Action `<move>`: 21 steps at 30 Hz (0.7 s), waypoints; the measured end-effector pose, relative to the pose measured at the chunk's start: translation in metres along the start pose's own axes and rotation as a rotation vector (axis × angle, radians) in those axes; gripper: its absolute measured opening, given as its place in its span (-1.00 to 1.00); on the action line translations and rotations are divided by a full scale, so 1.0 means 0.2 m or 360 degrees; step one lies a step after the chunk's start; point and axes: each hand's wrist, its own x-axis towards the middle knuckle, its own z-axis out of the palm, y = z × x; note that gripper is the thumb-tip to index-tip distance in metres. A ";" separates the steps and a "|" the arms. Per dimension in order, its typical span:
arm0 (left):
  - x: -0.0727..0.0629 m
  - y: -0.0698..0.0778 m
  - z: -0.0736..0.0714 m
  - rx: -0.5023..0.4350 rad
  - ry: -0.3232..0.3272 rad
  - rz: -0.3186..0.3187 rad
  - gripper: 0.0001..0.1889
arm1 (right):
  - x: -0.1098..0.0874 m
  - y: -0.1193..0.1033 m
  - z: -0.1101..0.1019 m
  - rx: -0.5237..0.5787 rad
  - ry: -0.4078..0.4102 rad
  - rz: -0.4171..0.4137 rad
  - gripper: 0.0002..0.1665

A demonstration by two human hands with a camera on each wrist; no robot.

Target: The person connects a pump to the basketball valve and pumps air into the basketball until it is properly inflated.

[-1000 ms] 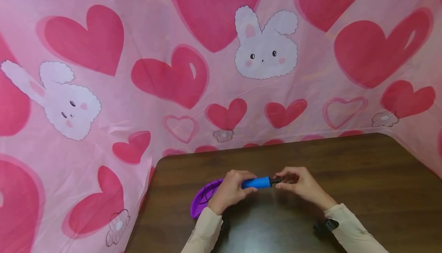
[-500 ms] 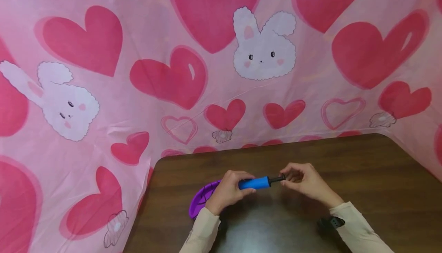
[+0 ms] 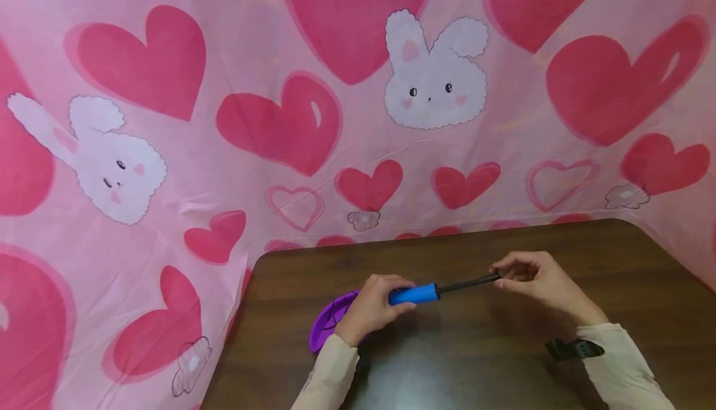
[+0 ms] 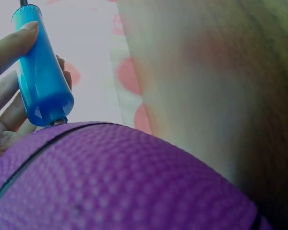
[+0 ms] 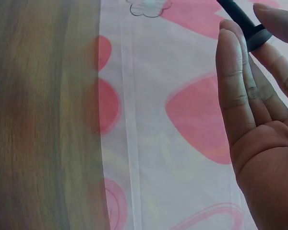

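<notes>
My left hand (image 3: pixel 373 308) grips the blue barrel of a hand pump (image 3: pixel 415 295), thumb along its near side. In the left wrist view the pump (image 4: pixel 44 72) points its lower end at a purple pebbled ball (image 4: pixel 134 177) with black seams, the tip right at its surface. The ball (image 3: pixel 329 326) looks caved in, dished like a bowl, partly hidden behind my left hand. Out to the right, my right hand (image 3: pixel 539 279) pinches the black handle (image 5: pixel 259 39) of the pump between thumb and fingers. The black rod (image 3: pixel 468 284) is drawn well out of the barrel.
A dark wood table (image 3: pixel 470 360) lies under both hands. Pink cloth (image 3: pixel 503 149) printed with hearts and rabbits hangs along the back and left sides. A black strap (image 3: pixel 576 348) is on the right wrist.
My right hand has moved to the right and slightly away, drawing the pump's rod from nearly all the way in to far out. The left hand and ball have stayed in place.
</notes>
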 end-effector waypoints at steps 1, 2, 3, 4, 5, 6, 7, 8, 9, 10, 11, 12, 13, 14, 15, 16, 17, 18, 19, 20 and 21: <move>0.00 0.00 0.00 -0.0005 -0.0002 -0.0015 -0.59 | 0.00 0.00 0.01 -0.0007 0.0004 0.0000 -0.75; 0.00 0.00 0.00 -0.0010 -0.0004 -0.0027 -0.59 | 0.01 0.00 0.02 -0.0020 0.0006 -0.0002 -0.75; 0.00 0.01 0.00 -0.0012 -0.0007 -0.0033 -0.59 | 0.01 0.00 0.03 -0.0027 0.0004 -0.0006 -0.75; 0.00 0.01 0.00 -0.0012 -0.0009 -0.0030 -0.60 | 0.01 0.00 0.05 -0.0025 0.0000 -0.0012 -0.75; 0.00 0.01 0.00 -0.0006 -0.0009 -0.0019 -0.60 | 0.02 0.00 0.06 -0.0023 -0.0002 -0.0014 -0.74; -0.01 0.01 -0.01 -0.0007 -0.0007 -0.0013 -0.61 | 0.02 0.00 0.08 -0.0017 -0.0003 -0.0018 -0.74; -0.01 0.01 -0.01 -0.0005 -0.0002 -0.0005 -0.62 | 0.03 0.00 0.11 -0.0006 -0.0005 -0.0022 -0.73; -0.01 0.01 -0.01 -0.0005 0.0004 0.0001 -0.63 | 0.03 0.00 0.14 -0.0008 -0.0003 -0.0026 -0.72; -0.01 0.02 -0.01 -0.0003 0.0014 0.0005 -0.64 | 0.04 0.00 0.17 0.0002 0.0002 -0.0030 -0.72; -0.01 0.02 -0.01 -0.0002 0.0025 0.0007 -0.64 | 0.04 0.00 0.20 0.0011 0.0015 -0.0034 -0.71; -0.01 0.02 -0.01 -0.0001 0.0035 0.0007 -0.64 | 0.05 0.00 0.23 0.0013 0.0024 -0.0042 -0.71; -0.01 0.02 0.00 -0.0008 0.0040 0.0008 -0.65 | 0.05 0.01 0.26 0.0017 0.0031 -0.0055 -0.71; -0.01 0.03 0.00 -0.0005 0.0042 0.0021 -0.65 | 0.06 0.01 0.29 0.0023 0.0032 -0.0068 -0.71; 0.00 0.03 0.01 -0.0005 0.0038 0.0035 -0.65 | 0.06 0.01 0.32 0.0025 0.0030 -0.0084 -0.72; 0.00 0.03 0.01 -0.0003 0.0033 0.0053 -0.66 | 0.06 0.01 0.34 0.0036 0.0022 -0.0101 -0.72; 0.00 0.03 0.02 0.0005 0.0031 0.0072 -0.66 | 0.06 0.01 0.36 0.0039 0.0015 -0.0118 -0.72; 0.00 0.03 0.02 0.0016 0.0032 0.0090 -0.66 | 0.06 0.01 0.38 0.0042 0.0008 -0.0135 -0.72; 0.00 0.03 0.03 0.0022 0.0032 0.0106 -0.66 | 0.06 0.01 0.40 0.0050 0.0008 -0.0146 -0.73; 0.01 0.03 0.03 0.0032 0.0032 0.0117 -0.65 | 0.06 0.01 0.41 0.0055 0.0010 -0.0153 -0.73; 0.01 0.03 0.03 0.0037 0.0031 0.0122 -0.65 | 0.06 0.00 0.42 0.0057 0.0015 -0.0154 -0.73; 0.00 0.03 0.03 0.0043 0.0033 0.0123 -0.65 | 0.06 0.00 0.42 0.0057 0.0021 -0.0154 -0.73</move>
